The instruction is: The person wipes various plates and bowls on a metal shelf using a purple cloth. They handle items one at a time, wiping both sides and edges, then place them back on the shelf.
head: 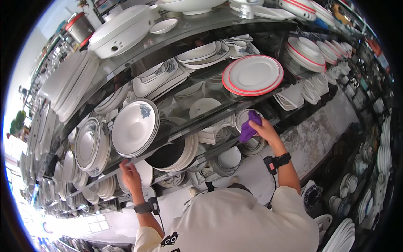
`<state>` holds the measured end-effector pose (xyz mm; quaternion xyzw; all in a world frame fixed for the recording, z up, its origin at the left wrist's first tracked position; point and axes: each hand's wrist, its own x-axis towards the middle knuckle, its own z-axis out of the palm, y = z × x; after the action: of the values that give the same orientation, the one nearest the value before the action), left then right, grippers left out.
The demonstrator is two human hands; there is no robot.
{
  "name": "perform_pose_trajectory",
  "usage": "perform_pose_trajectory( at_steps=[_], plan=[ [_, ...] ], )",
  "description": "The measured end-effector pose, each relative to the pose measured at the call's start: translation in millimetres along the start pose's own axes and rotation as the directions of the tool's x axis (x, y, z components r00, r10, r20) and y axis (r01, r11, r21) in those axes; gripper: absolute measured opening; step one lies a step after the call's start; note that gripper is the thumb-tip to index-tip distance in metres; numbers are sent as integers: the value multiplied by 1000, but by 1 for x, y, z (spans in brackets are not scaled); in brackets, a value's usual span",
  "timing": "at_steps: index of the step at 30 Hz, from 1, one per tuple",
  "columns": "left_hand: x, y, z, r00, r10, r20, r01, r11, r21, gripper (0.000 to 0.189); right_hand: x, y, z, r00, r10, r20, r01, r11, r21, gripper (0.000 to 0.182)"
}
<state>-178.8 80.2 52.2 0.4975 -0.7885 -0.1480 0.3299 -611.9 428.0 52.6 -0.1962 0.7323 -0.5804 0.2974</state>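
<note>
My right hand (266, 129) is closed around a bunched purple cloth (250, 127). The cloth lies over part of a round white dish (241, 117) on a lower shelf, hiding its right side. My left hand (130, 176) holds nothing, its fingers loosely bent at the front edge of the glass shelf (176, 136). Whether the fingertips touch that edge cannot be told. Just above this hand is a stack of white bowls with a blue print (133, 129). White plates with red rims (253, 74) sit on the shelf above my right hand.
Crowded tiers of white tableware surround me. A large lidded white casserole (121, 31) stands on the top shelf. Below are a stack of plates with a black top one (167, 154) and several bowls (228, 157). More dishes (349, 186) line racks at the right, beside the pale floor (318, 126).
</note>
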Motion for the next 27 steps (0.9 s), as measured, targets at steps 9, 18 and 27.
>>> perform_pose_trajectory(
  at_steps=[9, 18, 27],
  plan=[
    [-22, 120, 83, 838, 209, 504, -60, 954, -295, 17, 74, -53, -97, 883, -426, -198, 442, 896, 46, 48],
    [-25, 248, 176, 602, 457, 655, -282, 889, -360, 22, 218, -28, -150, 878, -414, -240, -80, 366, -927, 65],
    [1, 224, 232, 732, 377, 568, -500, 863, 72, 63, 256, -11, -140, 929, -325, -177, -58, 346, -937, 63]
  ],
)
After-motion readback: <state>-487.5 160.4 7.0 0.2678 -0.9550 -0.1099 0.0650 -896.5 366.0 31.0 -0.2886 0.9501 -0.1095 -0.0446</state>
